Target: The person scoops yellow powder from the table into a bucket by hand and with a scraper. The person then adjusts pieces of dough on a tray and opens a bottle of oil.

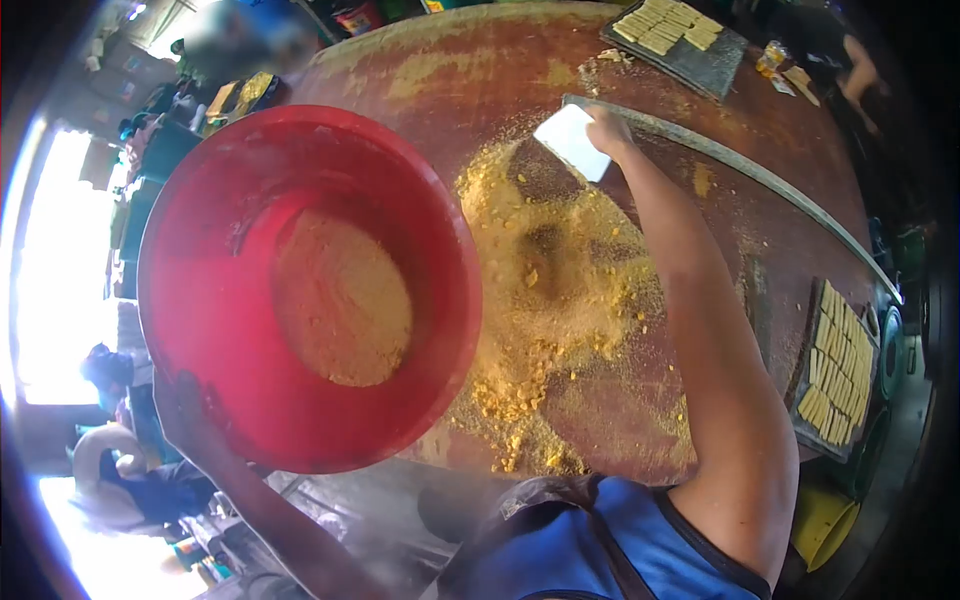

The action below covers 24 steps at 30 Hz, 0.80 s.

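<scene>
A large red basin (440, 340) is tilted at the table's left edge, with pale brown powder (345, 300) inside. My left hand (195, 410) holds the basin at its lower left side, its fingers mostly dark and partly hidden. At the upper middle, my right hand (608, 130) is closed on a flat white scraper (572, 142), close above the table. Yellow crumbly mixture (540, 290) lies spread over the reddish-brown table (430, 110) between the basin and my right arm.
A long thin strip (745, 160) runs across the table's right side. One tray of pale sticks (725, 75) is at the top right, another tray (792, 385) at the right edge. A yellow bucket (825, 525) stands below. A person (120, 375) is at the left.
</scene>
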Tool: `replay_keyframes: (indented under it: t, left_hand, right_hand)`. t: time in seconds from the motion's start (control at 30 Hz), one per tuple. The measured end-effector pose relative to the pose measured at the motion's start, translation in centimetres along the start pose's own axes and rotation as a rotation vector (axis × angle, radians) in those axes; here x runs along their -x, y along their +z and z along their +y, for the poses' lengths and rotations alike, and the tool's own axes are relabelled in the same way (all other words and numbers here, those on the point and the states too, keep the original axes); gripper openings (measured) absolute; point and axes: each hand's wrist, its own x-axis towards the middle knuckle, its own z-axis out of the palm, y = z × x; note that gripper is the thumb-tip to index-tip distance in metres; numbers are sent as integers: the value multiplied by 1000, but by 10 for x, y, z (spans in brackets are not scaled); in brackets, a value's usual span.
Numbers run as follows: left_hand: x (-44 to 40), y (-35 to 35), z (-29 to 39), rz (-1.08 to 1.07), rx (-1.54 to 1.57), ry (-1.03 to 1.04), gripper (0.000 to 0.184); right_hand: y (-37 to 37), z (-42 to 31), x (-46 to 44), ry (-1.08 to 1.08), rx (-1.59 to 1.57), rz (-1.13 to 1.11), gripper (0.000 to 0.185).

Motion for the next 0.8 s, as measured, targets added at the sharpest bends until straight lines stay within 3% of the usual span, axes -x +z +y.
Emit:
replay_keyframes:
  t: [0.1,0.17,0.2,0.3,0.33,0.4,0.43,0.5,0.57,0.7,0.73,0.8]
  left_hand:
    - [-11,-8,-29,49,18,153,41]
    - [-27,-23,-59,6,119,144,41]
    - [-34,-31,-70,-40,229,129,41]
    - [-48,-40,-81,-87,170,134,48]
    - [-53,-40,-85,-89,174,135,48]
    - [-57,-33,-85,-87,276,110,49]
    - [-55,-31,-82,-90,283,105,49]
    - [-36,-12,-40,-23,14,100,49]
    - [-34,-8,-40,-16,53,88,48]
    - [-20,12,-6,-25,209,52,41]
    - [-21,12,-7,-31,241,58,41]
    - [-26,11,-6,-201,394,-88,34]
  right_hand:
    - [53,-24,-50,-115,-196,-172,37]
    - [65,-58,-46,-178,-256,-217,35]
    - [67,-77,-40,-214,-269,-291,36]
    - [77,-125,-6,-302,-198,-628,38]
    - [74,-137,11,-359,-250,-781,36]
    - [73,-150,45,-668,-136,-822,27]
    - [63,-150,67,-715,-87,-817,28]
    - [-1,-161,123,-775,4,-765,34]
    - [-33,-125,157,-817,-24,-415,35]
    - [-117,-54,161,-39,64,5,36]
    - [-97,-13,163,-111,226,258,34]
    - [-83,-2,194,28,264,121,32]
